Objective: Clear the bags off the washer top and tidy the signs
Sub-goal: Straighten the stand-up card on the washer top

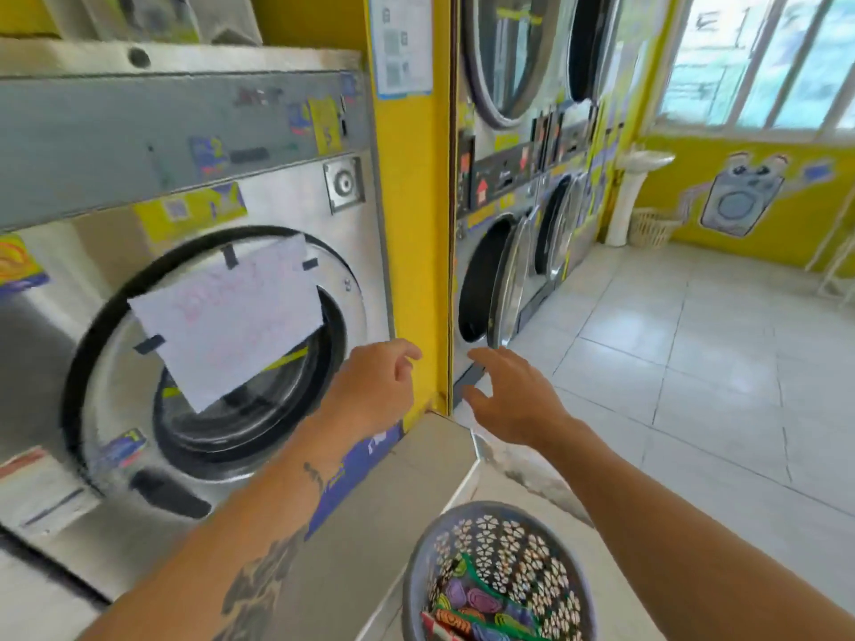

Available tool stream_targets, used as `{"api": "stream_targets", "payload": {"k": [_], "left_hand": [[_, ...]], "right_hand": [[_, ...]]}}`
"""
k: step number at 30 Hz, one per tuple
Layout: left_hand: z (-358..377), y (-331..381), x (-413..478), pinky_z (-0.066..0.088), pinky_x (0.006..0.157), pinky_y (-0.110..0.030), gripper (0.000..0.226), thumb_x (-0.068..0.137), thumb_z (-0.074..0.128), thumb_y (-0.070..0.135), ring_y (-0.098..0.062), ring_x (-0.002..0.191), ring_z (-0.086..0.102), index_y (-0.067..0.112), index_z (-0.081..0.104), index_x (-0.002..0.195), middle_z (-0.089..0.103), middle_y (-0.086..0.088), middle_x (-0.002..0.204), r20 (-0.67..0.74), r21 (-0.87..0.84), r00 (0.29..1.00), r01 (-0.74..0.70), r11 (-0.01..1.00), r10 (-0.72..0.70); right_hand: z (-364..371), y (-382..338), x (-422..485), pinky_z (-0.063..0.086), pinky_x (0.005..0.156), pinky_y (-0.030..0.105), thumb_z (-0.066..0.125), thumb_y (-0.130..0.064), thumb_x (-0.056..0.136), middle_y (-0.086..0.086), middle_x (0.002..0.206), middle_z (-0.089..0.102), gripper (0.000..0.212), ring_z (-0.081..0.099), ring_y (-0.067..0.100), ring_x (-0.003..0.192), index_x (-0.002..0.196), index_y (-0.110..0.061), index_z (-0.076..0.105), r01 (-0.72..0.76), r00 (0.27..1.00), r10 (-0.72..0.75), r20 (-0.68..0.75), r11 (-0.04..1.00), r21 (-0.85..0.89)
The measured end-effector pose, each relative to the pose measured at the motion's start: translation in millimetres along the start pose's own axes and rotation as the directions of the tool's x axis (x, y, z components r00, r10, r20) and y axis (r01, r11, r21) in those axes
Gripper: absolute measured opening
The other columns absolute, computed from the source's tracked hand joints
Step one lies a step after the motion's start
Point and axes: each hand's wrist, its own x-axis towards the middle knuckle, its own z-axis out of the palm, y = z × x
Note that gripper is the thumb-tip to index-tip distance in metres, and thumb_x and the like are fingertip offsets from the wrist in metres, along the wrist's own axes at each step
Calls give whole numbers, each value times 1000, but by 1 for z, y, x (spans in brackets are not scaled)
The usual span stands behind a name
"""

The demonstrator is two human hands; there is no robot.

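Reaching forward, both hands empty. Left hand (377,390) loosely curled, near yellow pillar (416,224) edge, touching nothing. Right hand (509,395) fingers spread, released, over gap beside pillar. Sign (226,316) taped askew on washer (277,201) door, lower corner hanging free. Basket (499,576) below on floor, colourful bags inside. Tiled floor (694,363) right: open room. Washer top mostly out of view.

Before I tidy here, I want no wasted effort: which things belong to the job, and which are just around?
Job:
paper sign taped across the washer door
left hand, empty
right hand, empty

Just around:
laundry basket
wicker basket
pedestal sink
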Motion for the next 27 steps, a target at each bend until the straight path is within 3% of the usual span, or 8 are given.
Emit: {"api": "stream_targets", "payload": {"k": [6, 11, 20, 27], "left_hand": [[-113, 20, -10, 49, 95, -34, 31, 95, 41, 20, -14, 104, 61, 28, 64, 116, 69, 4, 113, -167, 74, 985, -36, 997, 48], [-194, 15, -5, 53, 89, -38, 33, 87, 39, 26, -12, 93, 65, 30, 68, 102, 72, 7, 98, -355, 55, 925, -124, 991, 136], [-317, -38, 18, 55, 85, -36, 31, 87, 43, 21, -12, 91, 66, 29, 70, 99, 74, 5, 98, -449, 122, 859, -213, 969, 245], [-386, -58, 54, 55, 77, -39, 29, 85, 45, 16, -12, 83, 66, 25, 71, 91, 72, 7, 87, -548, 176, 738, -359, 917, 394]], "right_hand": [[-65, -82, 23, 45, 100, 45, 56, -44, 91, 1, 144, 48, 59, 48, 26, 129, 145, -27, 40, 178, 977, -180, -115, 984, -25], [-95, -159, 51, 42, 104, 43, 58, -43, 90, 3, 145, 47, 61, 44, 28, 132, 145, -26, 40, 298, 934, -306, -184, 952, -72], [-103, -281, 112, 40, 103, 40, 61, -41, 89, 4, 141, 50, 59, 46, 26, 130, 143, -26, 42, 370, 851, -365, -377, 927, -61], [-102, -334, 144, 40, 102, 39, 61, -42, 89, 2, 138, 53, 56, 46, 23, 128, 140, -28, 42, 407, 807, -379, -454, 912, -39]]}}
